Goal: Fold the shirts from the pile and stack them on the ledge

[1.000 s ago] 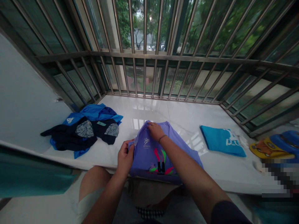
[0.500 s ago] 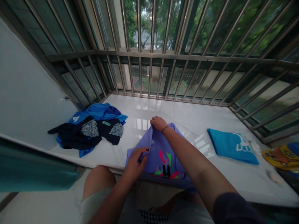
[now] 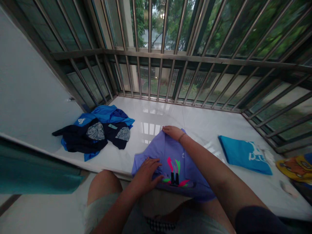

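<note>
A purple T-shirt (image 3: 156,148) with a pink, green and black print lies on the white ledge in front of me, its lower part hanging over the near edge. My left hand (image 3: 147,170) rests on the left side of the shirt with its fingers spread, palm down. At the shirt's far edge, my right hand (image 3: 172,131) lies flat on the cloth with its fingers stretched out to the left. The forearm covers part of the shirt's right side.
Dark and blue clothes (image 3: 97,133) lie heaped on the ledge (image 3: 151,113) at the left. A folded turquoise shirt (image 3: 239,152) lies at the right, beside a yellow item (image 3: 294,167). Metal bars (image 3: 156,55) close off the window behind. A teal curtain (image 3: 36,172) hangs at the near left.
The raised fold of the shirt has come down flat toward the left. My right hand has opened from a pinch and moved slightly right; my left hand has flattened onto the cloth.
</note>
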The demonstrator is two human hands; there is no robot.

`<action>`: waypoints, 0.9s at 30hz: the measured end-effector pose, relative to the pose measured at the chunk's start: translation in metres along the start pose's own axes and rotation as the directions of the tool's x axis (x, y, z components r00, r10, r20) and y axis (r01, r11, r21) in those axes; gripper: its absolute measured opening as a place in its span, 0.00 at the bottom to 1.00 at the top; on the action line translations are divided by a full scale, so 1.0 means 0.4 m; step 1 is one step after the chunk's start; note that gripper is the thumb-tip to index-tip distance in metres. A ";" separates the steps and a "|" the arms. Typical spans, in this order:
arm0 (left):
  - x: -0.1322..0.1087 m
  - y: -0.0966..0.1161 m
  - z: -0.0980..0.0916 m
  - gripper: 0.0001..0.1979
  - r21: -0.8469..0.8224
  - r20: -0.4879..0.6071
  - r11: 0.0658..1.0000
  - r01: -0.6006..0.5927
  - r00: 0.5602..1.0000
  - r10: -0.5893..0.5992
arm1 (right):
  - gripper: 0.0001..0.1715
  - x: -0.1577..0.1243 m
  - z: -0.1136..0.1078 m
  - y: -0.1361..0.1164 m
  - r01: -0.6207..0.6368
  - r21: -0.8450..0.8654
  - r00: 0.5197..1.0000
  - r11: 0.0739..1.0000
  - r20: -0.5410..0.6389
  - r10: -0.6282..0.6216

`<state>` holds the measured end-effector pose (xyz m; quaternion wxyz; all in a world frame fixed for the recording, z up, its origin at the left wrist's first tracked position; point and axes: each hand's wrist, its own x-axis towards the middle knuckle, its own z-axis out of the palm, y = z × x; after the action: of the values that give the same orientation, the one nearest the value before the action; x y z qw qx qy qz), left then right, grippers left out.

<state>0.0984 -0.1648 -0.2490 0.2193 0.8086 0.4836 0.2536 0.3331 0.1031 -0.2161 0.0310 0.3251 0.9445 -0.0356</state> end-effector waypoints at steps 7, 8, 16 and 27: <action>-0.004 -0.086 -0.020 0.29 0.351 -0.082 0.915 0.199 0.980 -0.181 | 0.38 -0.008 0.036 -0.010 -0.050 -0.049 0.999 0.998 -0.014 0.049; -0.009 -0.102 -0.022 0.30 0.393 -0.096 0.890 0.233 0.972 -0.212 | 0.38 -0.005 0.039 -0.013 -0.058 -0.052 0.998 0.997 -0.013 0.057; -0.035 -0.155 -0.042 0.33 0.496 -0.244 0.793 0.354 0.933 -0.265 | 0.41 0.014 0.015 -0.045 -0.157 -0.048 0.987 0.986 -0.047 0.155; -0.091 -0.167 -0.064 0.46 0.399 0.057 0.913 -0.084 0.996 0.067 | 0.38 0.003 0.025 -0.271 -0.092 0.073 0.993 0.993 -0.065 0.096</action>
<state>0.0228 -0.1655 -0.2762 0.0491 0.8596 0.4889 0.1402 0.2658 0.0178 -0.2211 -0.0111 0.3711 0.9269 -0.0560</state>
